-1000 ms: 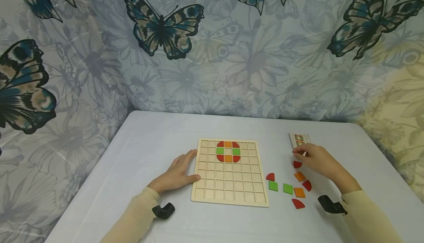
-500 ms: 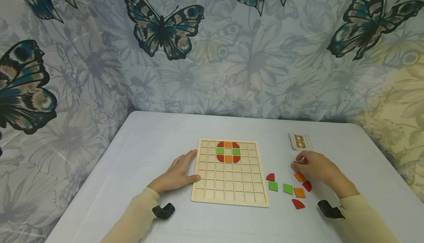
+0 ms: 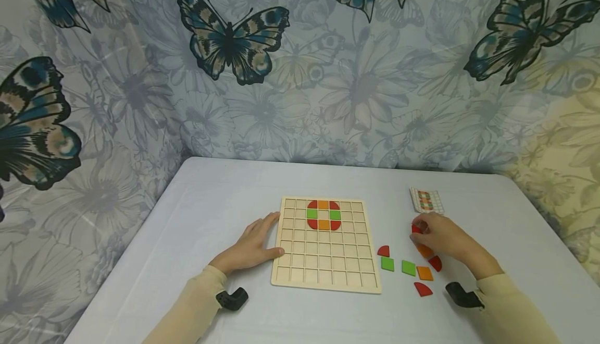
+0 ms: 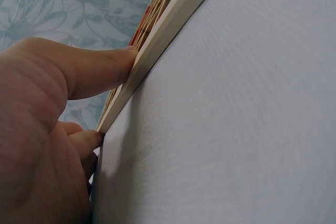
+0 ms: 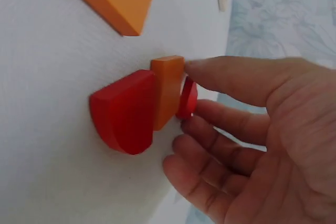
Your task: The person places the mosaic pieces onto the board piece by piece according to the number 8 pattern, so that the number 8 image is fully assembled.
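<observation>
A wooden grid board (image 3: 328, 260) lies on the table, with red, orange and green tiles forming a ring near its far edge. My left hand (image 3: 250, 245) rests against its left side; in the left wrist view the thumb (image 4: 102, 72) and fingertips touch the edge. To the right of the board, my right hand (image 3: 445, 234) pinches a red quarter-round tile (image 5: 187, 98) between thumb and fingers. Close beside it sit an orange square tile (image 5: 167, 93), near the thumb tip, and another red quarter-round tile (image 5: 126, 114).
Several loose tiles lie between the board and my right hand, among them a green square (image 3: 409, 268), an orange square (image 3: 424, 273) and a red quarter-round (image 3: 423, 289). A stack of pattern cards (image 3: 426, 200) lies beyond my right hand. A patterned wall (image 3: 300, 99) stands behind the table.
My right hand has come back from the cards toward me and taken hold of the red tile beside the orange square, shifting it slightly left. The left hand stays put.
</observation>
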`<state>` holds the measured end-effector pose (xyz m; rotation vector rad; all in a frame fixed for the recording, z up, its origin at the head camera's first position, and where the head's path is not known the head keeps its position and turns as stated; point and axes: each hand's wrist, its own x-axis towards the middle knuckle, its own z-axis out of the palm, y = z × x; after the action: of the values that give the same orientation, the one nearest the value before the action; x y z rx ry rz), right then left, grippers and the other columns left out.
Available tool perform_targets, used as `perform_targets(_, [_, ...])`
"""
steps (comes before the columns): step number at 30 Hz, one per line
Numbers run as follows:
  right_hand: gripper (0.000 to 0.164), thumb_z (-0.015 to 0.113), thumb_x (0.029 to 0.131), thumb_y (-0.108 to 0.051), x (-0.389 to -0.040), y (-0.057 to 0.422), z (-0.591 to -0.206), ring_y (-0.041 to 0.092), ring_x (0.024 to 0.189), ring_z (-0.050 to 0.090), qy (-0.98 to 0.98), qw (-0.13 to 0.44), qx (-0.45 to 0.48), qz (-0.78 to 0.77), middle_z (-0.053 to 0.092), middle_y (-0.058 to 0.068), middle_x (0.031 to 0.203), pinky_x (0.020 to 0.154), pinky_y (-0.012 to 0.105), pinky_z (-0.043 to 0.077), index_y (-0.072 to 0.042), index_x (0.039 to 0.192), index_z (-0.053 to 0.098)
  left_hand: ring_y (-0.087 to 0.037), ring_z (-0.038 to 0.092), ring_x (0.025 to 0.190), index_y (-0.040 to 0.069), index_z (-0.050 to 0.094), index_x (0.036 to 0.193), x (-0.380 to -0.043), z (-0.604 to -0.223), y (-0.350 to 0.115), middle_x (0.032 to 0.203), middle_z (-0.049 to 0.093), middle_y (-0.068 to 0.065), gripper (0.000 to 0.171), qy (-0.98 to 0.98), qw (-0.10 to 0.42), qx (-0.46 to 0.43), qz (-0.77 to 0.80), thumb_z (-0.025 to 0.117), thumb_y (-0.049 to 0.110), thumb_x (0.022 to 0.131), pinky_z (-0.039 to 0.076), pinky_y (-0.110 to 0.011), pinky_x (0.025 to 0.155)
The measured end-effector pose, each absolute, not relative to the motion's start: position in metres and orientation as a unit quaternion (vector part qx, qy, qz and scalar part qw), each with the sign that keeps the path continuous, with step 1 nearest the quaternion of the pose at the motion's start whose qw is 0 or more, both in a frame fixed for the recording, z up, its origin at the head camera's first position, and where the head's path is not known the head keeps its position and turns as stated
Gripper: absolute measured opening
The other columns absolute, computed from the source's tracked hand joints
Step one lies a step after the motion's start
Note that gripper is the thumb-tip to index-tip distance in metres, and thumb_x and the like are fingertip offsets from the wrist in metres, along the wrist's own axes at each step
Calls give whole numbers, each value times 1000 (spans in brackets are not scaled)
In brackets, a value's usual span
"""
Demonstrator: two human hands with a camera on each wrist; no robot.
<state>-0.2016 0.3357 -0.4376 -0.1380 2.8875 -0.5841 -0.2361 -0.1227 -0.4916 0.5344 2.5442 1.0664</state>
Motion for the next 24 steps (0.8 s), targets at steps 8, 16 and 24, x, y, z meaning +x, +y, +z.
perform_targets(8, [33,73,90,-15,-203,332,-437,22,82,57,978,84,-41,-184,69,17,98,73,39,59,8,112,67,-41,8,157,25,17,164,-237,-492,-123,171,19,-7,95,894,165,189,370,73,46,89,14,-68,123])
perform_targets(16, [34,73,92,-17,-208,317,-421,22,85,56,974,54,-48,-216,66,12,97,65,28,51,5,117,67,-43,8,157,24,18,164,-237,-494,-122,171,19,-8,96,894,164,186,374,74,46,89,13,-69,122])
perform_targets(24, [30,74,92,-20,-214,293,-400,24,93,58,969,-5,-104,-226,69,10,104,74,32,50,0,114,71,-42,7,157,24,17,164,-236,-492,-122,171,18,-6,95,896,164,185,369,73,45,90,13,-68,123])
